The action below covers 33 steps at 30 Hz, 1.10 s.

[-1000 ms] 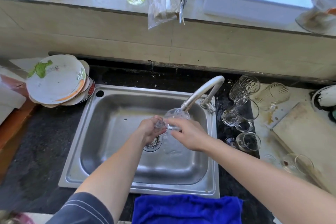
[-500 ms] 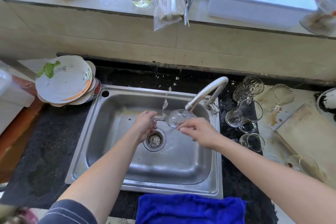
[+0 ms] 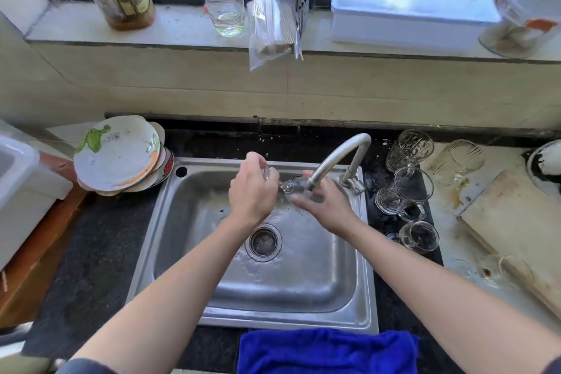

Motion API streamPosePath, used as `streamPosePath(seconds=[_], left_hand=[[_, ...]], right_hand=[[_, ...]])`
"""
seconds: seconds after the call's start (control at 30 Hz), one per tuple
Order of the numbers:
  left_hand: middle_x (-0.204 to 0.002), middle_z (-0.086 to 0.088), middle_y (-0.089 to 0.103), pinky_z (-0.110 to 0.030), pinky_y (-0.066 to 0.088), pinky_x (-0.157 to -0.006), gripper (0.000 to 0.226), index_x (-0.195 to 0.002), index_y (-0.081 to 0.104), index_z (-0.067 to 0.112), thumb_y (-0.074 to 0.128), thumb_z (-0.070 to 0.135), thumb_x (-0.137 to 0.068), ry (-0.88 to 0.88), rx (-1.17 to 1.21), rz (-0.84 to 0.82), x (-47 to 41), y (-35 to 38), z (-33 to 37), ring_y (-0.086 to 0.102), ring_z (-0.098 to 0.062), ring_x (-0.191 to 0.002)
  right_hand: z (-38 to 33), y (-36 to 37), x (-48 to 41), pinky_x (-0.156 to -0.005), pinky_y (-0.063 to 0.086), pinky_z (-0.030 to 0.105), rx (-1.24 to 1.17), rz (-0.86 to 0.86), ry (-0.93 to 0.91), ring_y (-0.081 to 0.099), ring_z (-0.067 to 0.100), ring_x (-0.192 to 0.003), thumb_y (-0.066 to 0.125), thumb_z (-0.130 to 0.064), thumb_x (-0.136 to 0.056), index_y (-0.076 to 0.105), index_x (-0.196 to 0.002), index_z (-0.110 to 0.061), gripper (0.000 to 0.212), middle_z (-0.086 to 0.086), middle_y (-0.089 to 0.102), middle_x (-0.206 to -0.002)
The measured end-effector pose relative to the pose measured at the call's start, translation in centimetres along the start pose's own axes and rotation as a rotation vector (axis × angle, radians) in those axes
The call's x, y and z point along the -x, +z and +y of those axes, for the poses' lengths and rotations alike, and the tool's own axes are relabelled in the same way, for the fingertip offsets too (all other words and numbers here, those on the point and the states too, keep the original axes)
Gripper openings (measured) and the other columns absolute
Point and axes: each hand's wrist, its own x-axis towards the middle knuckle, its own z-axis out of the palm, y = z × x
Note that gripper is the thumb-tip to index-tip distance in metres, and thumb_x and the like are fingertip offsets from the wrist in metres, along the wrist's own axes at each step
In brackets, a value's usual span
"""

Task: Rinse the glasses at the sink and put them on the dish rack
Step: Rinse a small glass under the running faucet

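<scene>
Both hands have risen from low in the basin to just under the spout since half a second ago, and the view has tipped up to take in more of the window. Between them a stemmed glass (image 3: 292, 188) lies on its side, long axis running left to right: foot to the left, bowl to the right beneath the tap's mouth. Left hand (image 3: 252, 188) has its fingers (image 3: 253, 162) closed around the foot end. Right hand (image 3: 326, 206) cups the bowl from below and behind, fingers loosely curled against it; clear glass and water blur the rim.

Curved, brushed-metal faucet (image 3: 337, 158) arches from the right rim of a stainless sink (image 3: 303, 282), wet, with a round strainer drain (image 3: 263, 241). On the dark speckled desk (image 3: 91, 258) right of the sink stand several clear glasses (image 3: 408, 191), some patterned. Stacked plates (image 3: 118, 152) tilt at the sink's left corner. A blue towel (image 3: 328, 352) lies at the near edge.
</scene>
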Motion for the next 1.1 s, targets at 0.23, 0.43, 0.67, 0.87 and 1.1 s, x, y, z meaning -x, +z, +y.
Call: streamPosePath(seconds=[0.23,0.43,0.67,0.87,1.1], left_hand=[[-0.081,-0.002,0.054,-0.038,0.034,-0.073,0.009,-0.094,0.046,0.009,0.046,0.018,-0.092,-0.134,0.241,-0.057,0.2,1.4,-1.9,0.047,-0.028,-0.082],[-0.08,-0.011,0.051,-0.028,0.039,-0.047,0.017,-0.097,0.044,0.008,0.042,0.025,-0.097,-0.363,0.42,-0.224,0.9,2.3,-4.9,0.048,-0.024,-0.06],[-0.084,-0.02,0.056,-0.035,0.042,-0.056,0.024,-0.088,0.042,0.011,0.032,0.032,-0.083,-0.503,0.316,-0.252,2.0,3.2,-5.3,0.053,-0.03,-0.067],[-0.095,-0.017,0.058,-0.046,0.043,-0.08,0.019,-0.1,0.041,0.008,0.032,0.024,-0.098,-0.196,0.064,-0.159,3.0,3.1,-4.0,0.052,-0.038,-0.09],[-0.091,-0.003,0.053,-0.035,0.032,-0.068,0.01,-0.097,0.036,0.017,0.032,0.026,-0.1,-0.037,0.003,-0.081,3.3,2.8,-4.4,0.051,-0.034,-0.085]], right_hand=[[-0.4,0.0,-1.5,-0.076,0.054,0.043,-0.034,0.191,0.149,0.063,0.018,-0.087,0.051,-0.033,-0.096,0.065,-0.089,-0.037,0.016,-0.001,0.069,-0.097],[0.2,0.1,-1.0,-0.062,0.05,0.031,-0.005,0.15,0.094,0.058,0.009,-0.077,0.061,-0.041,-0.09,0.06,-0.093,-0.033,0.008,-0.009,0.063,-0.1],[1.2,-0.2,-1.3,-0.075,0.047,0.033,0.709,0.235,-0.186,0.058,0.015,-0.098,0.048,-0.062,-0.089,0.062,-0.1,-0.03,0.036,-0.007,0.058,-0.103],[0.7,1.2,-1.0,-0.085,0.04,0.038,0.816,0.211,-0.223,0.058,0.021,-0.101,0.031,-0.051,-0.094,0.071,-0.092,-0.027,0.047,-0.004,0.066,-0.095],[-0.4,0.4,-0.7,-0.091,0.035,0.04,0.831,0.117,-0.155,0.058,0.022,-0.09,0.035,-0.036,-0.099,0.066,-0.071,-0.021,0.044,-0.005,0.062,-0.073]])
